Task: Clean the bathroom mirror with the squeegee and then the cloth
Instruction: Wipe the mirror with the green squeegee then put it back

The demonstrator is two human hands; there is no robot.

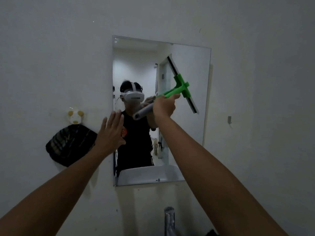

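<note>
A frameless rectangular mirror (190, 133) hangs on the white wall. My right hand (164, 106) grips the grey handle of a green squeegee (183, 86), whose black rubber blade lies tilted against the mirror's upper right part. My left hand (111, 132) is flat, fingers straight, pressed on the mirror's left edge and the wall beside it. Dark specks run down the glass along its left edge. A dark striped cloth (69, 147) hangs on the wall to the left of the mirror.
A small cream animal-shaped hook (75, 116) holds the cloth. A chrome tap (169, 220) rises at the bottom centre below the mirror. A small metal hook (229, 119) sits on the wall to the right. The mirror reflects a person and a white basin.
</note>
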